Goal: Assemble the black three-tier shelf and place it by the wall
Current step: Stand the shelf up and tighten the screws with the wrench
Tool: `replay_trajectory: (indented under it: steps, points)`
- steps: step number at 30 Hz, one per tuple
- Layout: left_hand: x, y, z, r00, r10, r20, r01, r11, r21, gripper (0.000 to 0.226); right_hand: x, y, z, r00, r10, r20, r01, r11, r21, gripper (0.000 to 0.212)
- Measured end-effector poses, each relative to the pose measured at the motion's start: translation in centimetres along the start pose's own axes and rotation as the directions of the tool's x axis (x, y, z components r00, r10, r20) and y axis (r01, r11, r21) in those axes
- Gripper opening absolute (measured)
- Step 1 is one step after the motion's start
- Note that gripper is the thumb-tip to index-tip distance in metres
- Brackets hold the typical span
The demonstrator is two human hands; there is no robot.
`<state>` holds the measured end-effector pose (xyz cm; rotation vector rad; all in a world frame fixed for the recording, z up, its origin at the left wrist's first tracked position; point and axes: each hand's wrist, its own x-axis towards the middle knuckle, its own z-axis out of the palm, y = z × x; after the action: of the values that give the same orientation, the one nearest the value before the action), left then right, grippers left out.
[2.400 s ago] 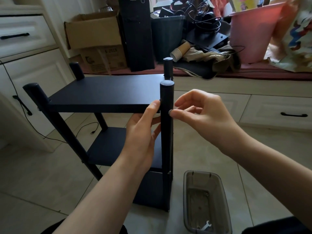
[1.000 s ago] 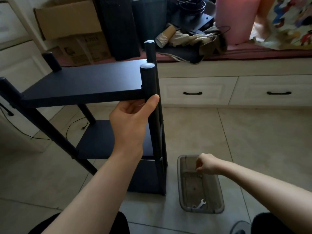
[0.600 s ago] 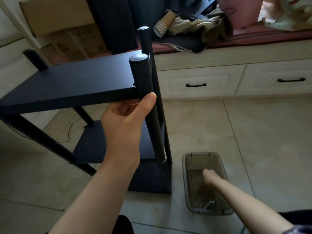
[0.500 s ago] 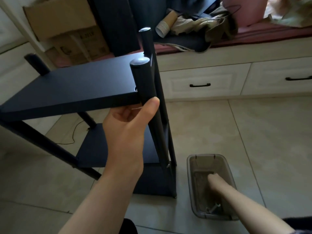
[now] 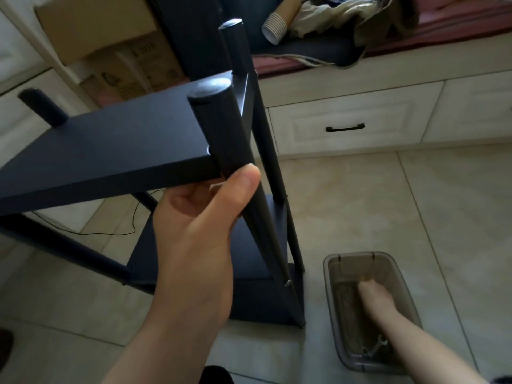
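Three boards up on shelf (image 5: 110,151). My left hand (image 5: 194,231) holds front post (image 5: 221,128); right hand (image 5: 372,296), at 5 o'clock, digs in tub (image 5: 404,275), grip hidden. Screws, wall left.

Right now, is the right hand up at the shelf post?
No, the right hand is down inside the plastic bin on the floor.

beige tiled floor (image 5: 388,206), black shelf (image 5: 110,145) standing on it, little clear plastic bin (image 5: 404,275) just beside, thin black cable (image 5: 122,232) lying behind
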<state>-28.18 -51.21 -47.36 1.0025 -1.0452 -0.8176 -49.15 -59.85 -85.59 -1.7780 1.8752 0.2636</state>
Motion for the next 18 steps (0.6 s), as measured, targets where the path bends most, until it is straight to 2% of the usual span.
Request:
replay_trajectory:
  steps: [7,11,15,18]
  points:
    - [0.2,-0.3,0.7,0.999,-0.016,0.033,0.019,0.997,-0.075,0.002,1.7,1.1,-1.8,0.999,-0.009,-0.031,0.006,0.994,-0.113,0.035]
    - [0.3,-0.6,1.0,0.999,-0.016,0.028,0.018,0.999,-0.045,0.004,3.3,1.9,-4.5,0.997,0.015,-0.081,-0.029,0.986,-0.165,0.028]
    - [0.4,-0.9,1.3,1.0,-0.015,0.006,0.016,1.0,-0.023,0.009,4.3,1.9,-7.0,0.985,0.076,-0.154,-0.082,0.996,-0.032,0.021]
    - [0.5,-0.9,1.6,1.0,-0.005,-0.002,0.005,1.0,-0.017,0.007,3.4,0.4,-8.0,0.986,0.091,-0.139,-0.068,0.984,0.163,0.019]
